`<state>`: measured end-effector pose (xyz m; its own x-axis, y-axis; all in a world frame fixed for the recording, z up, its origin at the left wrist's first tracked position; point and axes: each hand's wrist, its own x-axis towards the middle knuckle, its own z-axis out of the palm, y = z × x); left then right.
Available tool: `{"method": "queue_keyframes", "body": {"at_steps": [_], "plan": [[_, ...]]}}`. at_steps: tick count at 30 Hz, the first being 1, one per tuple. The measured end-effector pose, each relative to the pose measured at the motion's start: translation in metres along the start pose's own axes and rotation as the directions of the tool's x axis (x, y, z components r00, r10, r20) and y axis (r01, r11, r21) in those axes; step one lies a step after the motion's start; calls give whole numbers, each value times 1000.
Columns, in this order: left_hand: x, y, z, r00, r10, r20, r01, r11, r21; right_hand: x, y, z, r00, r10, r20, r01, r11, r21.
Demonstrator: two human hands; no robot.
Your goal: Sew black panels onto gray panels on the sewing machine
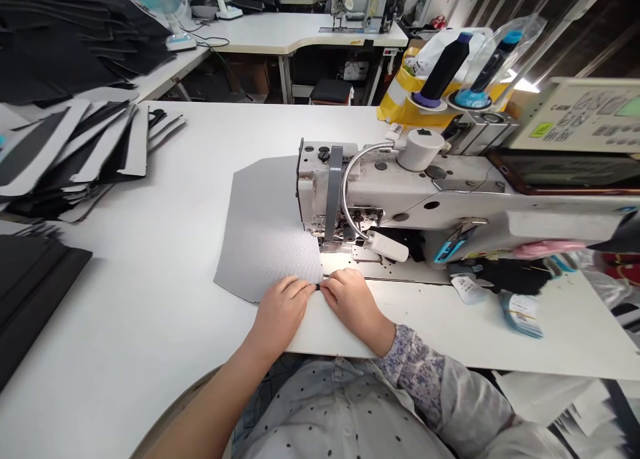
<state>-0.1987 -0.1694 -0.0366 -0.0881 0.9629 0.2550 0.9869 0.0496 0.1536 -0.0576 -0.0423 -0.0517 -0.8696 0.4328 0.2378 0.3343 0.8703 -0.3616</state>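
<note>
The left hand lies palm down on the near edge of a grey fabric panel, its fingers curled loosely and its fingertips pressed together at a small dark piece right at the panel's lower right corner. The right hand meets it from the other side, fingers bent, thumb and forefinger closing on the same dark piece, so that the two hands touch tip to tip; whether either truly pinches the piece or only presses it down cannot be told. The panel lies flat on the white tabletop, its far right part running under the head of the sewing machine, just in front of the needle area lit by a small lamp on a bendy neck. Behind the machine stand two thread cones, one dark, one in a clear wrap. To the right, near the machine's base, lie paper tags. Well apart on the left, stacks of black and white cut pieces cover the tabletop's far side.
</note>
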Motion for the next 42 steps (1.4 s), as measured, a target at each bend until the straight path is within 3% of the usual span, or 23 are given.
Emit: {"method": "queue_keyframes", "body": {"at_steps": [3, 6, 12, 16, 33, 42], "plan": [[-2, -7, 6, 997, 50, -50, -49, 999, 9, -8, 0, 1, 995, -99, -2, 99, 989, -106], [10, -22, 11, 996, 81, -44, -82, 997, -14, -3, 3, 2, 991, -130, -15, 126, 978, -166], [55, -54, 16, 999, 5, -48, -9, 997, -76, 34, 11, 7, 998, -45, -32, 38, 979, -202], [65, -66, 19, 999, 28, -29, -32, 992, -125, 41, 13, 11, 999, -4, -39, -4, 982, -190], [85, -85, 25, 1000, -8, 11, 10, 973, -230, 53, 16, 10, 998, 70, 7, -69, 990, -122], [87, -83, 23, 998, -59, 1, 57, 969, -239, 53, 15, 12, 994, 110, -5, -110, 989, -95]]}}
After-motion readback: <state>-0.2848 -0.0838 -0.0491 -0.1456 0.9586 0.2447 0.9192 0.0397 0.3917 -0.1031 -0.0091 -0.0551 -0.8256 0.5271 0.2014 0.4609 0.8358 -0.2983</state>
